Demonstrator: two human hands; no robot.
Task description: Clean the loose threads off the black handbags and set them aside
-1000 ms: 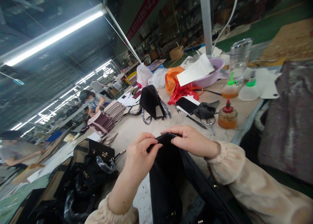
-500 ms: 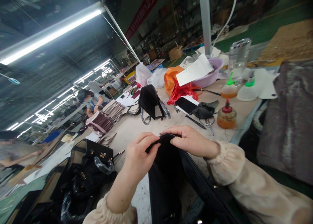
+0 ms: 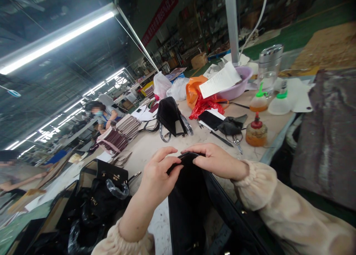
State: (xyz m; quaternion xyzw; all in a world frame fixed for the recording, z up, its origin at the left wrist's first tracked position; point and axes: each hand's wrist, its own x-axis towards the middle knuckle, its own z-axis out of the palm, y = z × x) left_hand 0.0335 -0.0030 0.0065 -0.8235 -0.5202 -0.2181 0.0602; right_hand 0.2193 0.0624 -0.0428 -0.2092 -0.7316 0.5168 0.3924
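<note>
A black bag (image 3: 186, 206) stands open at the bottom centre, close in front of me. My left hand (image 3: 161, 173) pinches its top edge between thumb and fingers, with the index finger raised a little off the edge. Just to the right, my right hand (image 3: 214, 159) grips the same edge, thumb inside the opening and fingers along the outside. The fingertips of both hands are a short way apart. The inside of the bag is dark, and its lower part runs out of view.
Black bags (image 3: 94, 203) with wrapped handles crowd the lower left. Another black bag (image 3: 169, 115) stands ahead. Scissors (image 3: 238, 145), a phone (image 3: 210, 120), a glue bottle (image 3: 256, 132) and a purple basin (image 3: 244, 86) lie right. Two people work at the left.
The index finger of my left hand has lifted from the bag's edge. My right hand keeps its grip. The view has shifted very slightly.
</note>
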